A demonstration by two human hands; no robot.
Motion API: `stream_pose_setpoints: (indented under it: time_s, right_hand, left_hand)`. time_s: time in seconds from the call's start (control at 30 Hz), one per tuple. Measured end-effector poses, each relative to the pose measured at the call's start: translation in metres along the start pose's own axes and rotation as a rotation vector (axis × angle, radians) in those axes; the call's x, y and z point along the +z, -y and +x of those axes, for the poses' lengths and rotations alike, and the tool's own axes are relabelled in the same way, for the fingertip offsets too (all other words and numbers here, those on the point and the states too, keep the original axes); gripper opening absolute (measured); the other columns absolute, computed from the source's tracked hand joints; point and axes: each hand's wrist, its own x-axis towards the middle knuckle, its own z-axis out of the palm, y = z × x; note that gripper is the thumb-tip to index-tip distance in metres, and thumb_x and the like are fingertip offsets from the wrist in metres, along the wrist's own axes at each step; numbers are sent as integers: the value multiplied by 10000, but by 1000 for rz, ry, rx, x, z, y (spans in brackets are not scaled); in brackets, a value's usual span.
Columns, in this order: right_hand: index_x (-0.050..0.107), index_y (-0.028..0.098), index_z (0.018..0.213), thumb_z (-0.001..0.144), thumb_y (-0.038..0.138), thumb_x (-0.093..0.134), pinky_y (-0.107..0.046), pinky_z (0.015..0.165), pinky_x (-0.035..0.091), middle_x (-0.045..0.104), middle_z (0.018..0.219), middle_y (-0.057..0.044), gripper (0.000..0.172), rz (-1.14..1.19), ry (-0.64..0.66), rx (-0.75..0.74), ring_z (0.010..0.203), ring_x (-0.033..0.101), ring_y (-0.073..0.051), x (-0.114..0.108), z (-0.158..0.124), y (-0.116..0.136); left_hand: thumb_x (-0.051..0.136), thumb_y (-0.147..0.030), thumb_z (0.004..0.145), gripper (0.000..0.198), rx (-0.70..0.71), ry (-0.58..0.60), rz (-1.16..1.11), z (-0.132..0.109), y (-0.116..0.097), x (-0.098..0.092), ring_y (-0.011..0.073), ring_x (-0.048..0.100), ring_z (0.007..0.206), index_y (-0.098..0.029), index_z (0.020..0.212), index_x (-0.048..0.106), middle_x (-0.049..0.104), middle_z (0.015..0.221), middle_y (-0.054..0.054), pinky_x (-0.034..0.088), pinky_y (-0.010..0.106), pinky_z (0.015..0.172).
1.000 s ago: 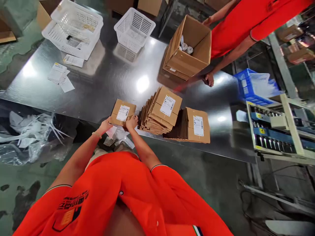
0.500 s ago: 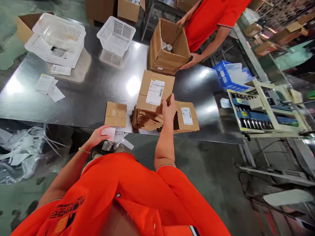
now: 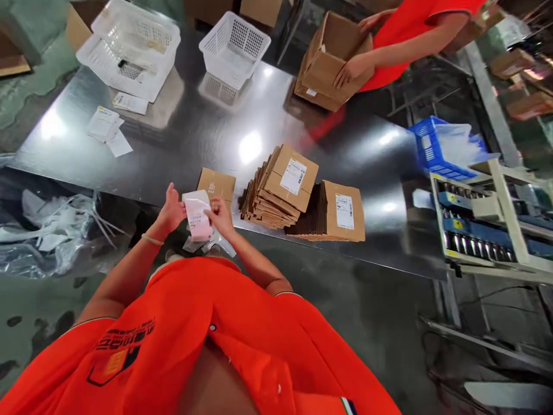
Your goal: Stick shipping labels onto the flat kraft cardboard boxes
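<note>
My left hand (image 3: 170, 210) and my right hand (image 3: 220, 217) both hold a pale pink printed paper sheet (image 3: 197, 216) over the steel table's front edge. A flat cardboard mailer (image 3: 216, 184) lies just beyond the sheet, partly hidden by it. To the right stand a leaning stack of flat cardboard mailers (image 3: 280, 193) and a lower labelled stack (image 3: 332, 213). Scraps of clear plastic (image 3: 207, 245) lie below my hands. Across the table, a co-worker's hands (image 3: 354, 69) grip an open cardboard carton (image 3: 332, 60).
The steel table (image 3: 259, 124) carries white perforated plastic baskets (image 3: 233, 51) and loose label papers (image 3: 105, 129) at the back. A blue crate (image 3: 436, 151) and a rack of metal cylinders (image 3: 475, 230) stand to the right. A clear plastic bag (image 3: 52, 236) lies on the floor at left.
My right hand has come back from the stacks to the pink sheet, which both hands now hold. The co-worker has lifted and tilted the carton, hiding its contents.
</note>
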Motion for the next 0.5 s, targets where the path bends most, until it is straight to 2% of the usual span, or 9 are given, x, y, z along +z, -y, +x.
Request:
stream_pose_setpoints:
  time_s: [0.03, 0.1, 0.17, 0.2, 0.43, 0.5]
  right_hand:
    - [632, 263, 1095, 844, 370, 843, -244, 531, 430, 502, 590, 123, 345, -3, -18, -17, 528, 484, -134, -2, 5, 4]
    - [647, 265, 1051, 857, 386, 833, -245, 539, 432, 479, 592, 117, 295, -27, -14, -45, 539, 486, -133, -3, 11, 9]
    - [674, 253, 975, 858, 385, 817, -252, 547, 433, 485, 596, 102, 228, -44, 8, -42, 548, 489, -132, -3, 12, 10]
    - [687, 247, 953, 849, 375, 815, -257, 553, 436, 501, 600, 96, 209, -45, 19, -25, 554, 497, -135, -3, 10, 8]
    - [748, 229, 951, 720, 247, 874, -290, 682, 483, 603, 650, 62, 264, -77, -36, 91, 676, 586, -175, -12, 1, -16]
    - [769, 221, 959, 722, 228, 855, -295, 698, 493, 617, 650, 59, 251, -82, -32, 112, 675, 586, -175, -16, 2, -23]
  left_hand:
    - [811, -647, 871, 933, -10, 54, 5, -6, 3, 1, 249, 775, 912, -162, 1602, 494, 796, 1002, 85, 594, 369, 842]
    - [969, -570, 676, 1014, -22, 116, 36, -19, 8, 5, 261, 766, 921, -140, 1516, 598, 808, 1021, 88, 591, 374, 864]
    - [1029, -488, 524, 940, -6, 144, 109, -25, 12, 8, 280, 759, 942, -113, 1332, 731, 816, 1034, 103, 591, 390, 893]
    - [1029, -472, 495, 872, -4, 140, 138, -26, 14, 9, 289, 757, 943, -105, 1244, 772, 818, 1026, 110, 591, 403, 900]
    - [942, -305, 538, 511, -24, 45, 346, -17, 33, 16, 324, 764, 918, -132, 1011, 852, 822, 919, 96, 603, 427, 896]
    - [926, -290, 549, 515, -4, 62, 321, -17, 40, 19, 315, 763, 953, -142, 1037, 851, 827, 959, 90, 601, 413, 918]
